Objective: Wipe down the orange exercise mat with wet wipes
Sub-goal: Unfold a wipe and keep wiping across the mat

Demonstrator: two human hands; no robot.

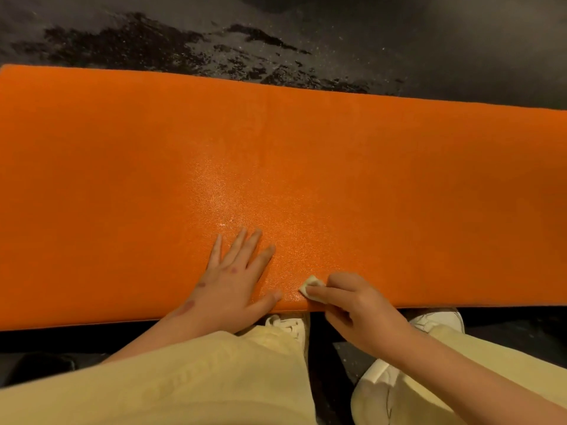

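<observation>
The step in hand looks like wiping the near strip of the orange exercise mat (306, 154), which lies flat across the dark speckled floor (184, 35), its long near edge just in front of the person's white shoes (291, 325). The right hand (359, 311) pinches a small, folded wet wipe (311, 288) between curled fingers and thumb and holds it down on the mat close to that near edge. The left hand (236, 277) lies flat on the mat just to the left of the wipe, fingers straight and spread, grasping nothing, apparently steadying the mat.

To do this well, the person would likely keep the left palm pressing so the mat does not creep, and draw the wipe in long overlapping strokes with even pressure, working outward from the glossy patch in the middle, which may already be damp. The wipe is bunched very small, so opening it out would cover more surface per pass. Both far ends of the mat and the strip along the far edge look matte and probably remain to be done.
</observation>
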